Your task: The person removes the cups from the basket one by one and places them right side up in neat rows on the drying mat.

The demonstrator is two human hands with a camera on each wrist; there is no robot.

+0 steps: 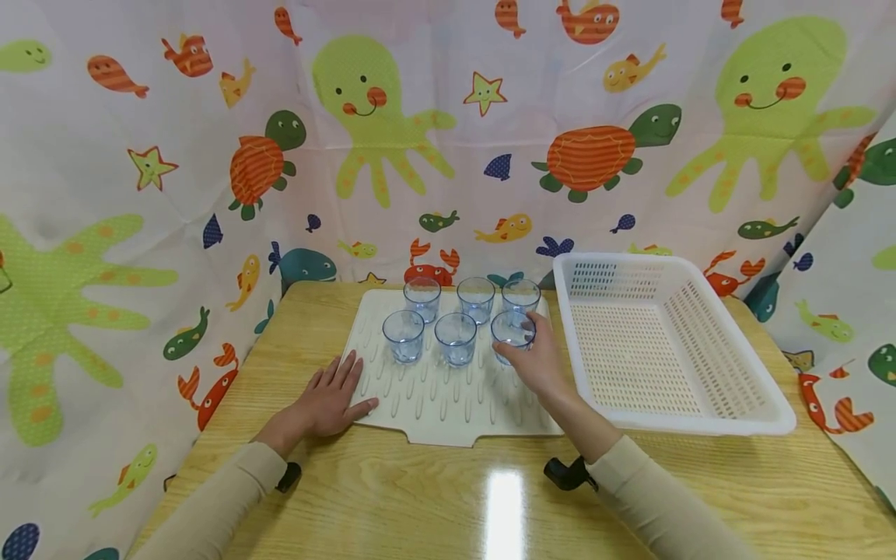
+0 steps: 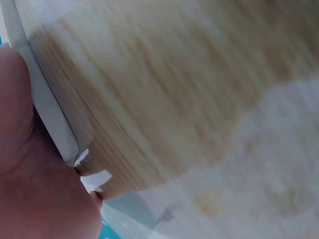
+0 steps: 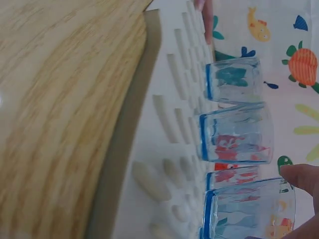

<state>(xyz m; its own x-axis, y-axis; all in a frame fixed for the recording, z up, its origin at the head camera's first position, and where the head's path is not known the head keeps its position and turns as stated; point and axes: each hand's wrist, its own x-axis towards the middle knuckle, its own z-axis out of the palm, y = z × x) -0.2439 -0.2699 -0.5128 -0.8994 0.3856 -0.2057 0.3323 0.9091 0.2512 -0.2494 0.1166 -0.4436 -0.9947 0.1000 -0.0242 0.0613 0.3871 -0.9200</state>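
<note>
A white ridged drying mat [image 1: 434, 397] lies on the table, bearing several clear bluish drinking glasses in two rows of three. My right hand [image 1: 540, 364] grips the front-right glass [image 1: 509, 330], thumb on the near side and fingers round the far side. In the right wrist view this glass [image 3: 244, 211] stands upright on the mat within the thumb and fingers. Beside it is the front-middle glass [image 1: 456, 338], with the front-left glass [image 1: 404, 336] farther left. My left hand [image 1: 329, 400] rests with spread fingers on the mat's left edge.
A white perforated plastic basket [image 1: 700, 420] stands right of the mat. The wooden table [image 1: 392, 498] runs along the front. Behind it hangs a curtain [image 1: 448, 117] printed with sea animals. The back-right glass [image 1: 521, 294] stands close behind the gripped one.
</note>
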